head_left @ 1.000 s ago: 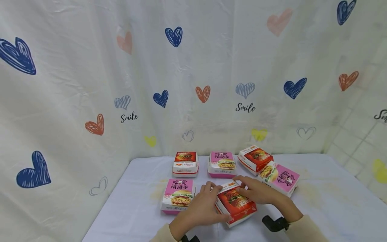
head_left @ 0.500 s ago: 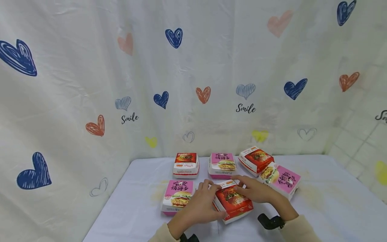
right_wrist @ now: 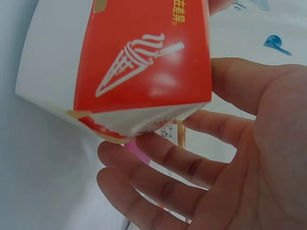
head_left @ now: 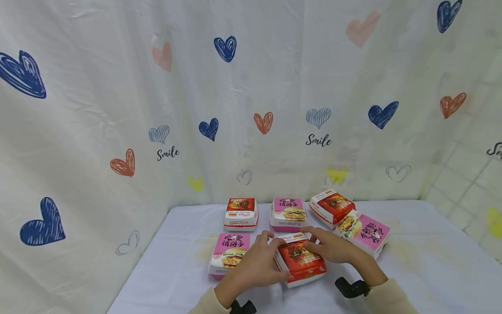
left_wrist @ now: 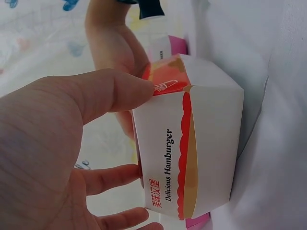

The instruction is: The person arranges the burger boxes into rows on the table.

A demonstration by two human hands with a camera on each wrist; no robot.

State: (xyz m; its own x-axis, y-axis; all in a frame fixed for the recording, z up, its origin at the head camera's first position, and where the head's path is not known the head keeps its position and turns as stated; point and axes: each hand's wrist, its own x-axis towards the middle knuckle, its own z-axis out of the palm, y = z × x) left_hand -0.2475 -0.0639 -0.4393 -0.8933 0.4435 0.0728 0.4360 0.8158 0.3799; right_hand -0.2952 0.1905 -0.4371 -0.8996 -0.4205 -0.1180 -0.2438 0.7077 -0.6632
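A red and white hamburger box (head_left: 303, 261) stands slightly turned near the front middle of the table, with both hands on it. The left hand (head_left: 260, 264) spans its left side, thumb at the near corner and fingers at the far one. In the left wrist view that white side (left_wrist: 163, 143) reads "Delicious Hamburger", and the thumb (left_wrist: 120, 93) lies on its upper edge. From the far right the right hand (head_left: 331, 246) holds the box, thumb on top and fingers (right_wrist: 177, 153) around the far side. Close to the left hand is a pink and white hamburger box (head_left: 229, 253).
Behind stand another red box (head_left: 241, 213) and a pink box (head_left: 288, 213). To the right, a tilted red box (head_left: 332, 206) touches or nearly touches another pink box (head_left: 364, 231). A white cloth covers the table (head_left: 423, 266); a heart-printed curtain (head_left: 251, 87) hangs behind.
The held red box has shifted a little to the left and away from the front edge. Both hands have moved with it. The other boxes have stayed where they were.
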